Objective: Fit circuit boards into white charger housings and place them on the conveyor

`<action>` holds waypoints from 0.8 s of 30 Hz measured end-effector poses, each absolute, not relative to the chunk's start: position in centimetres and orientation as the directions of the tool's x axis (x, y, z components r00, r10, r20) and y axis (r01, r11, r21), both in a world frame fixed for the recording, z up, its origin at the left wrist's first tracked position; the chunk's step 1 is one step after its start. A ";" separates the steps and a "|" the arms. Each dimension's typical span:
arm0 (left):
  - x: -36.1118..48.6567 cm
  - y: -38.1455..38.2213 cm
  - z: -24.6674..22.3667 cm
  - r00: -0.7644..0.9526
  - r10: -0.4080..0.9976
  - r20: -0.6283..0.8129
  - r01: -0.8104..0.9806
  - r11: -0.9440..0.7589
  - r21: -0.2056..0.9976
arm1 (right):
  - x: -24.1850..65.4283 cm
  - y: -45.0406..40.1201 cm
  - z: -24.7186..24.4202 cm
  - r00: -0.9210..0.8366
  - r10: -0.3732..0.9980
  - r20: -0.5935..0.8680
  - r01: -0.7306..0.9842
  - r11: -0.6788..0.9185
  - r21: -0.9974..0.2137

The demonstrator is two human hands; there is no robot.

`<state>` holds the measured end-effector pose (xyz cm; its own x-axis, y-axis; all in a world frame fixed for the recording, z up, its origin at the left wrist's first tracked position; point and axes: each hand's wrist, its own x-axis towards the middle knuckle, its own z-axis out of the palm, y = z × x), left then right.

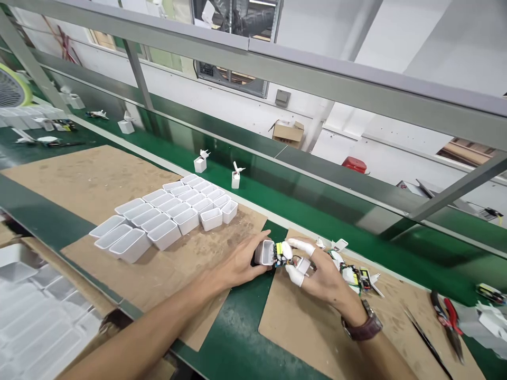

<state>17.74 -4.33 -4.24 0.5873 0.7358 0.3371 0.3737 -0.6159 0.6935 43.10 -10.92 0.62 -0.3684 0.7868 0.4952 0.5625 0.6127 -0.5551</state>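
My left hand [246, 259] grips a white open box [265, 253], its opening turned toward my right hand. Fingers of my right hand [312, 266], two with white coverings, pinch a small circuit assembly [282, 254] with yellow and white parts at the mouth of the box. A white piece [303, 265] sits between those fingers, beside the assembly. Rows of white open boxes [158, 216] stand on the brown board to the left. More circuit assemblies [358, 277] lie right of my right hand.
Pliers with red and black handles [449, 322] and tweezers [428, 340] lie on the right brown board [301, 327]. Small filled boxes [235, 179] stand on the green strip behind. A metal frame crosses above. A carton of white boxes [43, 311] is at lower left.
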 end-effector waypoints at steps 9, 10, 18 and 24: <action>17.7 -4.4 -4.2 0.564 0.694 0.447 0.357 -0.693 0.626 | 41.8 -11.0 0.6 -0.471 0.642 0.606 0.595 0.738 -0.319; 17.7 -4.4 -4.2 0.564 0.692 0.452 0.360 -0.698 0.619 | 41.6 -11.0 0.7 -0.474 0.637 0.609 0.593 0.741 -0.314; 17.6 -4.6 -4.2 0.577 0.677 0.456 0.357 -0.712 0.604 | 40.9 -11.2 0.9 -0.476 0.650 0.592 0.626 0.724 -0.291; 17.6 -4.6 -4.2 0.581 0.670 0.461 0.362 -0.721 0.591 | 41.0 -11.3 0.2 -0.471 0.669 0.575 0.649 0.704 -0.288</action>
